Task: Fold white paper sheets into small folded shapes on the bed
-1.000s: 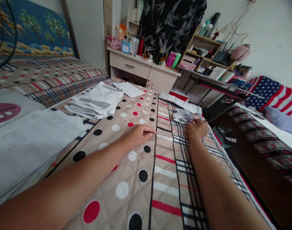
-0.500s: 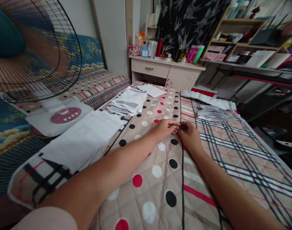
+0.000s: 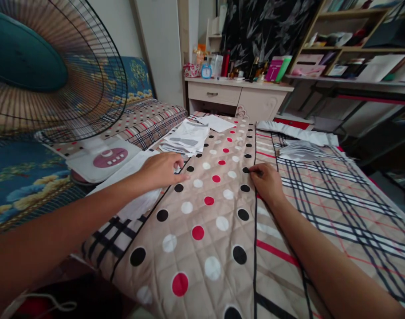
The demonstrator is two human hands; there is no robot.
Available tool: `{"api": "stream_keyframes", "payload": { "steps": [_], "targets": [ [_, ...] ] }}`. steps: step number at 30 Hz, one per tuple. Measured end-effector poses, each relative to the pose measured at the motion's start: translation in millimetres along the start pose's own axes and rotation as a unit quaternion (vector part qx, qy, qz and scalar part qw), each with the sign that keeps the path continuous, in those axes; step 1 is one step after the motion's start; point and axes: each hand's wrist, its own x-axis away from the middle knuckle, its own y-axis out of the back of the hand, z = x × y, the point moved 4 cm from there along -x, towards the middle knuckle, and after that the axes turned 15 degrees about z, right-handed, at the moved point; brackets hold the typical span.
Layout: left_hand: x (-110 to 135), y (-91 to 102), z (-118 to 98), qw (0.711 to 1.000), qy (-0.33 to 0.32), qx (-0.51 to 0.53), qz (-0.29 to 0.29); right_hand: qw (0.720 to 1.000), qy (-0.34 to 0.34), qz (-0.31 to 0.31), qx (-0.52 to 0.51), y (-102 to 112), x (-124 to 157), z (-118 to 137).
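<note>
My left hand (image 3: 162, 170) rests on the near stack of white printed sheets (image 3: 135, 186) at the bed's left edge, fingers curled over the top sheet's corner. My right hand (image 3: 267, 181) lies on the quilted bedspread (image 3: 215, 239) near the black seam, fingers pinched together on something small and dark that I cannot make out. A second pile of papers (image 3: 185, 139) lies farther back on the dotted half, and a third pile (image 3: 300, 150) sits on the plaid half to the right.
A standing fan (image 3: 49, 75) with a white control base (image 3: 104, 157) fills the left. Behind the bed are a cluttered cream dresser (image 3: 237, 91) and a shelf desk (image 3: 348, 66). The bed drops off at its near left corner.
My hands met at the seam half a second ago; now the left has swung left onto the near paper stack. The right stays by the seam. The view has turned left, showing more of the fan.
</note>
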Motion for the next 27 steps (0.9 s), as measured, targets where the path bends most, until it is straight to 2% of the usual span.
{"api": "stream_keyframes", "payload": {
  "steps": [4, 7, 12, 17, 21, 23, 25, 27],
  "targets": [
    [33, 5.3, 62, 0.996, 0.058, -0.012, 0.071, 1.000, -0.001, 0.001, 0.002, 0, 0, -1],
    [59, -2.6, 85, 0.990, 0.090, -0.034, 0.105, 1.000, -0.004, -0.004, -0.001, 0, 0, -1],
    [88, -22.7, 82, 0.985, 0.114, -0.097, 0.085, 1.000, -0.005, -0.004, -0.001, 1, 1, 0],
    [93, -30.3, 65, 0.987, 0.114, -0.090, 0.061, 1.000, 0.003, -0.005, -0.004, 2, 1, 0],
    [92, -30.1, 51, 0.991, 0.090, -0.029, 0.091, 1.000, 0.007, -0.008, -0.003, 1, 1, 0],
    [88, -29.6, 54, 0.989, 0.085, 0.021, 0.118, 1.000, 0.009, -0.009, -0.001, 1, 1, 0],
    [81, -25.9, 65, 0.987, 0.087, 0.066, 0.119, 1.000, 0.005, -0.008, -0.002, 1, 1, -1],
    [70, -14.9, 83, 0.993, 0.086, 0.059, 0.049, 1.000, 0.001, -0.007, -0.004, 1, 1, 0]
  ]
}}
